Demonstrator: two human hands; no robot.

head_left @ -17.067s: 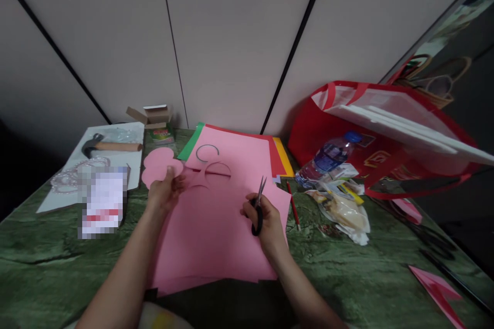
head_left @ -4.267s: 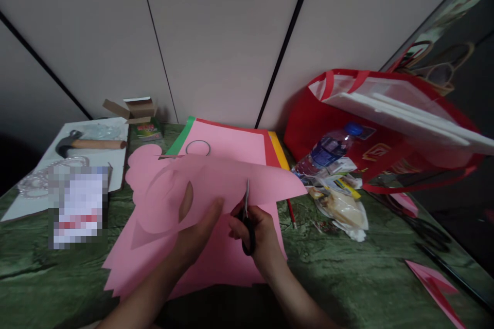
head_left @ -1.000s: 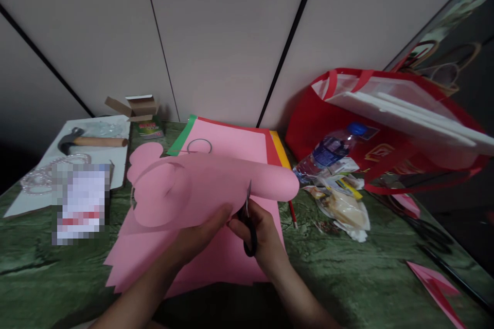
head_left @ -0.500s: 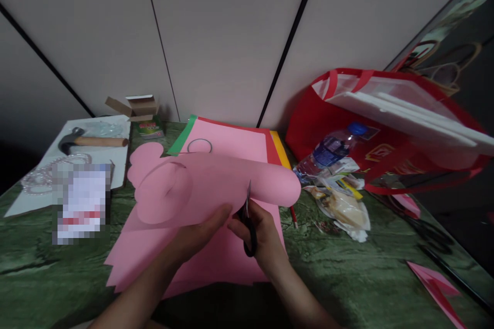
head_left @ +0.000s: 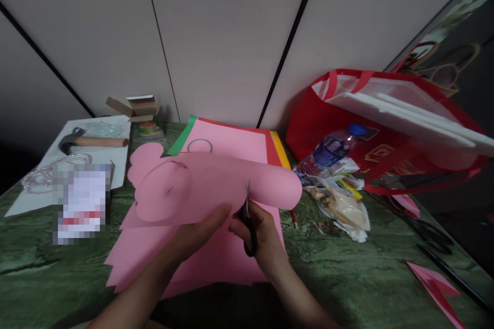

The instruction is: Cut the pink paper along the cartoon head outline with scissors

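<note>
A large pink paper sheet (head_left: 216, 180), curling at its right end, is held up above a stack of pink sheets (head_left: 216, 262). Scalloped lobes and a rounded flap show at its left end. My left hand (head_left: 210, 223) pinches the near edge of this sheet, thumb on top and the other fingers hidden beneath. In my right hand (head_left: 264, 236) are black-handled scissors (head_left: 250, 231), fingers closed round the handles. Their blades point away from me and meet the sheet just right of my left thumb.
At left, a hammer (head_left: 96, 141) and beads (head_left: 57, 172) lie on a white board, near an opened small box (head_left: 148, 126). A water bottle (head_left: 328, 151) leans by a red bag (head_left: 316, 113) at right. Food in a wrapper (head_left: 345, 211) and a pencil (head_left: 294, 218) are nearer.
Hardly anything differs. The curled right end of the pink sheet has shifted very slightly right and down; both hands and the scissors stay in place.
</note>
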